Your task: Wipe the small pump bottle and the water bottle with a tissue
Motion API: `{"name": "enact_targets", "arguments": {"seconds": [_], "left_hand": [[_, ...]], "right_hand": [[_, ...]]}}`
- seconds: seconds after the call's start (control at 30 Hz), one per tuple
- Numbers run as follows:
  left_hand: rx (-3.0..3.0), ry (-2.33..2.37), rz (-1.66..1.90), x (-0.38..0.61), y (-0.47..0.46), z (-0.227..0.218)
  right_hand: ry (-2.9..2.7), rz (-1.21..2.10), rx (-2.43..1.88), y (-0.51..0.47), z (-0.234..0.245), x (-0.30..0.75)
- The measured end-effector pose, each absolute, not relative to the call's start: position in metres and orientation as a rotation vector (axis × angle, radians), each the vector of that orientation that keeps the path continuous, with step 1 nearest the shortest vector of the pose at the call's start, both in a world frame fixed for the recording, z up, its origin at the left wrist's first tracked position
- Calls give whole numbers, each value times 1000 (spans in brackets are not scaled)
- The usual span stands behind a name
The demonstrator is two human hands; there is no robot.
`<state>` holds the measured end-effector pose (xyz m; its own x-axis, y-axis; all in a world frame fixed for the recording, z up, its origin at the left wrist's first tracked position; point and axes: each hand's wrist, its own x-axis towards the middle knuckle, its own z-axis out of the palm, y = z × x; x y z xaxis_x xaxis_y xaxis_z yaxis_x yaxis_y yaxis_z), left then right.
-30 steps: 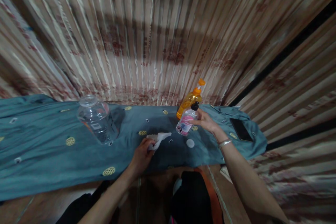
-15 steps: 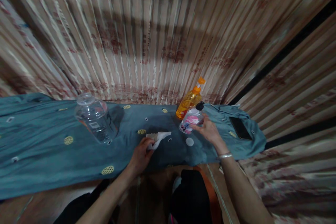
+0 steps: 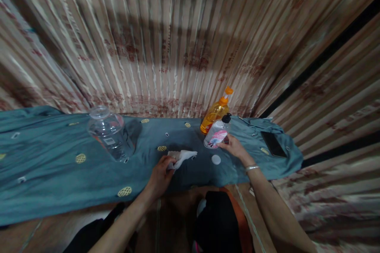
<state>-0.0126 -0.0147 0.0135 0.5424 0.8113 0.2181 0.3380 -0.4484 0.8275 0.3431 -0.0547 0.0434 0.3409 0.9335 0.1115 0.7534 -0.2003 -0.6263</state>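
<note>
At the cloth-covered bench: white tissue, pinched in fingers of our left hand; to its right, pink-labelled pump bottle, grasped low by our right hand, presumably for steadiness.

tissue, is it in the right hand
No, the left hand holds the tissue, while the right hand is on the pink-labelled bottle.

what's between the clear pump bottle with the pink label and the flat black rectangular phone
In the head view, the right hand lies there, holding the bottle; beyond it, patterned teal fabric reaches to the phone.
</note>
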Motion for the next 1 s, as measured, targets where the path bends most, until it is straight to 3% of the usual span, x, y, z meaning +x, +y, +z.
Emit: {"name": "enact_targets", "arguments": {"seconds": [0.17,0.4,0.57,0.8,1.0], "left_hand": [[2004,910,844,-13,-13,15],[1931,931,867,-16,-11,24],[1835,936,869,-19,-12,28],[1570,993,936,-37,-2,29],[1568,1043,980,-42,-1,15]], "right_hand": [[-1476,403,-2019,-61,48,341],[-1416,-32,-1997,-102,57,266],[-1571,233,-1663,-82,76,191],[-1554,1036,-1462,-55,49,159],[-1273,1089,-1503,-56,22,158]]}}
